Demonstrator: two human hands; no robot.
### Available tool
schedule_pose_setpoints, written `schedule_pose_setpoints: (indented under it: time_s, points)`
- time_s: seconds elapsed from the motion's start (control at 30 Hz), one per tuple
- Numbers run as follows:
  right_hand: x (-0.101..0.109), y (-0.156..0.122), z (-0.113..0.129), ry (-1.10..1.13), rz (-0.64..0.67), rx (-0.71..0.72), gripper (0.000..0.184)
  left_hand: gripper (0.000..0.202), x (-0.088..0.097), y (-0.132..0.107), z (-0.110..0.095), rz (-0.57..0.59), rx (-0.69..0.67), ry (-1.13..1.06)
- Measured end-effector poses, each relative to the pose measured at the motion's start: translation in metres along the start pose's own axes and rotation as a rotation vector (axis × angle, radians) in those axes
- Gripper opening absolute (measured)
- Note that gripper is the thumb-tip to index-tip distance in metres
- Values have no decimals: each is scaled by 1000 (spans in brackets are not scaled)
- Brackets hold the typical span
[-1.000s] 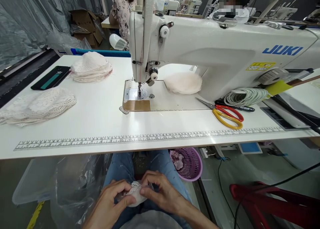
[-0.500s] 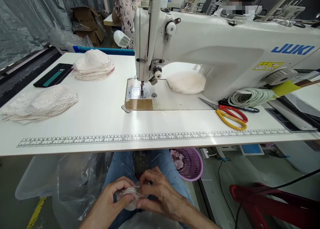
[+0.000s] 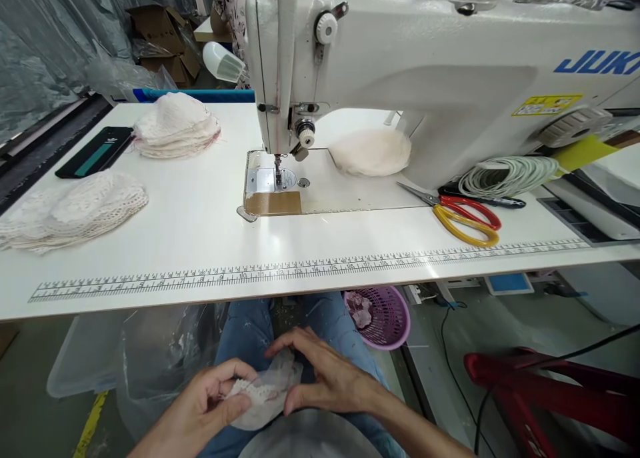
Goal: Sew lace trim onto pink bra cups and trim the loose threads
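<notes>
the white fabric piece [image 3: 260, 414] is located between the two hands, over the jeans [image 3: 245, 331]. the left hand [image 3: 203, 405] is closed on the near-left end, thumb and index finger pinching the fabric. the right hand [image 3: 330, 381] is positioned at the opposite end, thumb and index finger spread wide; contact between these fingertips and the sheer edge cannot be told.

governing relation: the piece extends rightward from the left fingertips into the gap between right thumb and right index finger. the left hand is the nearer, being in contact.

orientation: the long axis runs obliquely, from beside the left thumb outward toward the right index fingertip. the sheer end points away from the body and to the right. the lace strip [image 3: 253, 393] starts at the left fingertips and runs rightward across the piece. the sewing machine [image 3: 425, 71] stands well beyond both sets of fingers.
</notes>
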State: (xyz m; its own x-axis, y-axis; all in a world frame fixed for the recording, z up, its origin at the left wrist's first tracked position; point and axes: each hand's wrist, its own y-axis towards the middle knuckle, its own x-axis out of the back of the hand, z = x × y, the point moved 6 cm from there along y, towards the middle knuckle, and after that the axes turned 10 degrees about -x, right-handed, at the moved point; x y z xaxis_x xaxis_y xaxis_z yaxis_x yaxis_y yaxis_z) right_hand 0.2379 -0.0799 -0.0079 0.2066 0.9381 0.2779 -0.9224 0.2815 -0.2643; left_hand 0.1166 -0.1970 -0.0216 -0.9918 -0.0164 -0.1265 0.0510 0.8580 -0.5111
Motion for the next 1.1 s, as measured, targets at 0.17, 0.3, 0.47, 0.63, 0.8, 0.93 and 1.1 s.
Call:
schedule_pose_setpoints:
  time_s: [0.17, 0.3, 0.47, 0.63, 0.8, 0.93, 1.1]
  points:
    - [-7, 9, -1, 25, 39, 9, 44, 40, 0, -1, -8, 18, -7, 39]
    - [-7, 9, -4, 61, 39, -7, 35, 39, 2, 0, -10, -7, 3, 22]
    - [-4, 10, -3, 182, 76, 6, 24, 41, 2, 0, -9, -13, -9, -18]
    - [-1, 10, -3, 273, 117, 8, 27, 41, 0, 0, -9, 0, -21, -74]
    - [-3, 11, 0, 192, 59, -5, 23, 45, 0, 2, -8, -34, -36, -44]
    - [-5, 12, -2, 224, 52, -51, 29, 46, 0, 3, -4, -45, -27, 5]
    - [-7, 10, 1, 214, 79, -57, 22, 48, 0, 3, -4, -70, -38, 76]
